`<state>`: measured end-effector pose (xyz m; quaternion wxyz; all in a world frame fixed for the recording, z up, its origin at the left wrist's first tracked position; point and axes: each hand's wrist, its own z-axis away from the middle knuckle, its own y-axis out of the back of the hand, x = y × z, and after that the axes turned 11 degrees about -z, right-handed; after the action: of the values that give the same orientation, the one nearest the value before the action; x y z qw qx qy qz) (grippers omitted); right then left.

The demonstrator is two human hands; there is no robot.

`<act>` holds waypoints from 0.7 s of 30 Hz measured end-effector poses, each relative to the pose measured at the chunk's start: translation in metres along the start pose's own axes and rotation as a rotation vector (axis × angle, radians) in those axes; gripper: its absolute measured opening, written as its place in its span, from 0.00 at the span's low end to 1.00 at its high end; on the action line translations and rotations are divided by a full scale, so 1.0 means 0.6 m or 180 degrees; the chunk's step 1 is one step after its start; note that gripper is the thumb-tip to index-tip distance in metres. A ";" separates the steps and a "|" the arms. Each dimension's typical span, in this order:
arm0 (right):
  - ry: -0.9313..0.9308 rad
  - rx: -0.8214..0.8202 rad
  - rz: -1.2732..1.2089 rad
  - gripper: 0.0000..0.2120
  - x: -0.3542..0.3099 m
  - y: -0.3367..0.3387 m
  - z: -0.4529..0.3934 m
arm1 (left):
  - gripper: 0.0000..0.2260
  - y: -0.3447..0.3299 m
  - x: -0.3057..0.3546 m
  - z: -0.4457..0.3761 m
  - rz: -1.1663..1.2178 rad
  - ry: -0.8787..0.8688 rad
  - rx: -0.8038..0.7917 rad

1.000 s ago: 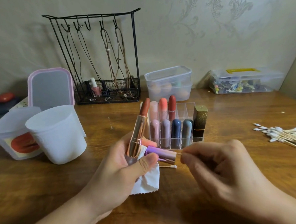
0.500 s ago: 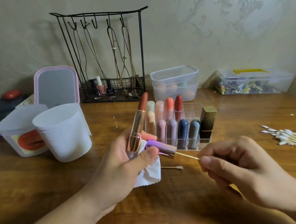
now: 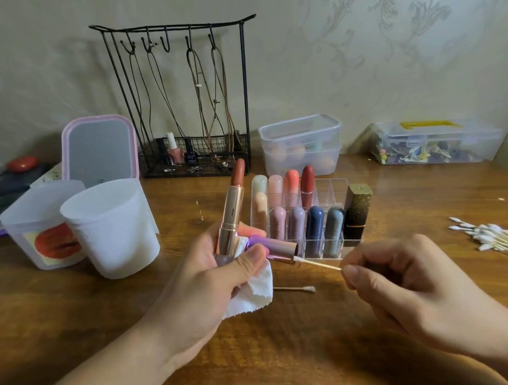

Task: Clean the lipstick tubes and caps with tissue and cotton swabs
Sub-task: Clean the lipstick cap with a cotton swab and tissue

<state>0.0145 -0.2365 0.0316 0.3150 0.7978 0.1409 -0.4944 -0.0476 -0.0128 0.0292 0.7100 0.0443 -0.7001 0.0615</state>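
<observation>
Two hands busy. Left hand (image 3: 211, 267) grips three things at once: open lipstick tube (image 3: 231, 217) held upright with bullet exposed, purple cap (image 3: 273, 249) lying sideways under the thumb with its mouth facing right, and crumpled tissue (image 3: 253, 294) hanging below the palm. Right hand (image 3: 405, 290) pinches cotton swab (image 3: 321, 263) by its right end; left tip sits at the cap's mouth, just at or inside the rim, can't tell which. Second swab (image 3: 294, 289) lying on the surface (image 3: 295, 360) just near the cap. Clear organizer (image 3: 321, 245) beyond the hands holds about ten more lipsticks, all capped, some slots unfilled. Swab pile (image 3: 496, 239) far right. Judgement: early in the job, one cap being swabbed, the racked lipsticks apparently left to do, though none shows whether it is already clean.
</observation>
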 end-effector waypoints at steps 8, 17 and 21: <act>0.0469 -0.0216 0.0907 0.11 -0.011 -0.016 0.004 | 0.12 -0.008 -0.005 0.003 -0.0951 -0.0327 -0.0005; 0.0577 0.0052 0.0809 0.11 -0.009 -0.033 0.006 | 0.09 -0.011 -0.007 0.006 -0.0871 -0.0299 -0.0193; 0.0583 0.0056 0.1127 0.14 -0.005 -0.031 0.001 | 0.09 -0.007 -0.006 0.002 -0.0844 -0.0320 -0.0108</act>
<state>0.0026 -0.2228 0.0275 0.3760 0.8544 0.0221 -0.3579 -0.0485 -0.0170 0.0258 0.6765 0.1274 -0.7238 -0.0469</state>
